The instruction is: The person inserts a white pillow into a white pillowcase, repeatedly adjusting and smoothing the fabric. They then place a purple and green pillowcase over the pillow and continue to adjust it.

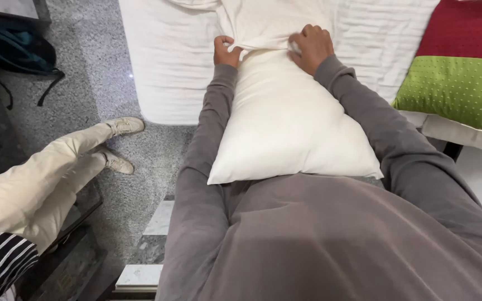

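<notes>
Head view. We look down along both grey sleeves at a white pillow [285, 122] that lies lengthwise away from us, its near end pressed against our torso and its far end resting on the bed [165, 67]. We take the pillow as the landmark for all places below.

At the pillow's far end a white pillowcase [263, 22] is bunched, its open edge drawn just over the far corners. Our left hand [227, 53] is clenched on the case's edge at the far left corner; our right hand [311, 47] is curled over the far right corner, pinching the cloth there. We judge that the two hands hold opposite corners so that the mouth of the case stays spread across the pillow's width, and that the near end is braced against the body to keep the pillow from sliding back as the cloth is worked.

To the right of the pillow, on the bed, lies a red and green dotted cushion [458, 83], apart from it. To the left of the pillow, on the speckled grey floor [93, 83], we see another person's beige trouser legs [46, 178] and pale shoes [121, 127], well apart. Far to the left, a dark bag [12, 50] sits on the floor.
</notes>
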